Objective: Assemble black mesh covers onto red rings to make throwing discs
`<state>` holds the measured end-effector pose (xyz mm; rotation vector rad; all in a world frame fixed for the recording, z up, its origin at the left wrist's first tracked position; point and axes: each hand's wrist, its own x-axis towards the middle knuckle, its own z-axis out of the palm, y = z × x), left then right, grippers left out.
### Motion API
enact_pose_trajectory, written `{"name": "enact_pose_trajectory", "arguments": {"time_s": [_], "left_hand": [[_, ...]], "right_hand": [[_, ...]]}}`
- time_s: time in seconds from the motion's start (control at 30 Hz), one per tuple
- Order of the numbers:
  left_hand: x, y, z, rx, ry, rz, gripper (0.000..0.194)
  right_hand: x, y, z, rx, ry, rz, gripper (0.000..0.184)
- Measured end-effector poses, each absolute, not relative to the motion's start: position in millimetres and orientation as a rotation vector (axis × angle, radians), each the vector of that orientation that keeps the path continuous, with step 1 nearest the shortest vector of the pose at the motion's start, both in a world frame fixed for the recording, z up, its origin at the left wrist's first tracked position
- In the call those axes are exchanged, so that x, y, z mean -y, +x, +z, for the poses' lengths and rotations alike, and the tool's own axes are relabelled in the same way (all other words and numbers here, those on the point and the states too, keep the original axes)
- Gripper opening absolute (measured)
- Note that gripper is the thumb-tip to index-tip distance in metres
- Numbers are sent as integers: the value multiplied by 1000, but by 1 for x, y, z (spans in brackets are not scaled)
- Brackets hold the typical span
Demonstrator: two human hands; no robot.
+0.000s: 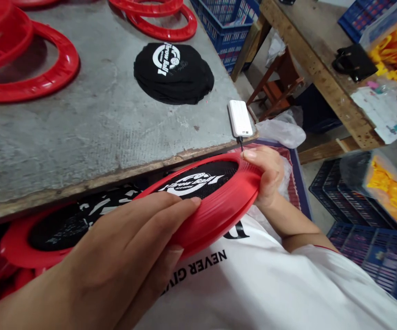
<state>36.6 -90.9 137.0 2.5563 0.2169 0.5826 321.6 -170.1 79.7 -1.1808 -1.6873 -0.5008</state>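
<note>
A red disc [215,224] with a black mesh centre and white "Throw Ball" print is tilted between my hands, just off the table's front edge. My left hand [133,243] grips its near left rim, fingers on top and thumb below. At the far right rim, my right hand [269,172] is closed around the edge, thumb uppermost. Below the table edge at left, another red-rimmed disc [16,240] with a black centre is partly hidden by my left forearm. A printed black fabric round [188,82] lies on the table.
Red rings [68,59] lie on the grey table [109,119]. A white power bank [240,118] with a black cable sits at its corner. Blue crates [231,34] stand beyond, and a wooden chair [277,82] is near another table. Bags of yellow parts [386,183] are at right.
</note>
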Motion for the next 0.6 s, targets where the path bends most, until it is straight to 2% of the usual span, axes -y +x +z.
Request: {"name": "enact_pose_trajectory", "arguments": {"time_s": [0.2, 0.6], "left_hand": [[88, 34, 134, -177, 2598, 591, 60], [83, 33, 136, -150, 2602, 594, 63]], "right_hand": [[173, 317, 83, 1655, -1261, -508, 47], [177, 315, 86, 1635, -1299, -541, 33]]}}
